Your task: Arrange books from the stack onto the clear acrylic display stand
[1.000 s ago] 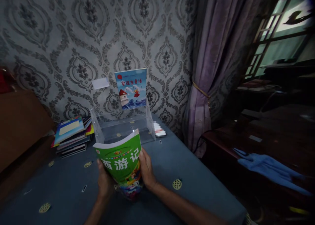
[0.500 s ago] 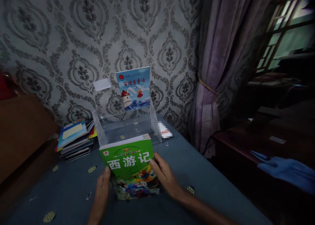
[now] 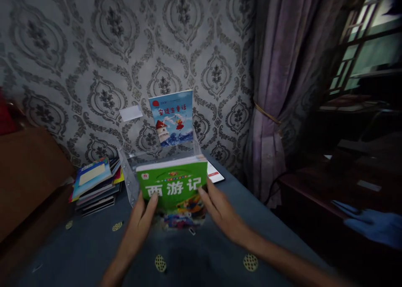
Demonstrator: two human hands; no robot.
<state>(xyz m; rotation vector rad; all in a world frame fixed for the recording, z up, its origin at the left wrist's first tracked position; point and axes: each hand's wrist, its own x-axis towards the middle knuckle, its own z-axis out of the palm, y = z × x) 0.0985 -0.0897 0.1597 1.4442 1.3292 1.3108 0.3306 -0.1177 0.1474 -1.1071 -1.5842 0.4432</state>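
Observation:
A thick green book [image 3: 176, 195] with large white Chinese characters is held up by its two side edges. My left hand [image 3: 143, 213] grips its left edge, thumb on the front cover. On the right edge, my right hand [image 3: 218, 209] is closed in the same way. Right behind the book stands a clear plastic rack [image 3: 127, 176], partly hidden by it. A blue picture book [image 3: 172, 119] leans upright at the back of the rack. The lower part of the green cover is blurred.
Several stacked books [image 3: 96, 186] lie left of the rack, near a brown box [image 3: 29, 180]. A phone [image 3: 216, 172] rests on the blue tablecloth [image 3: 94, 249] at right. Behind are a patterned wall and a tied curtain [image 3: 266, 111]; blue gloves [image 3: 373, 224] lie far right.
The green book has risen and moved slightly right and towards the rack, its top tilting away. My left hand has shifted up with its thumb now over the cover.

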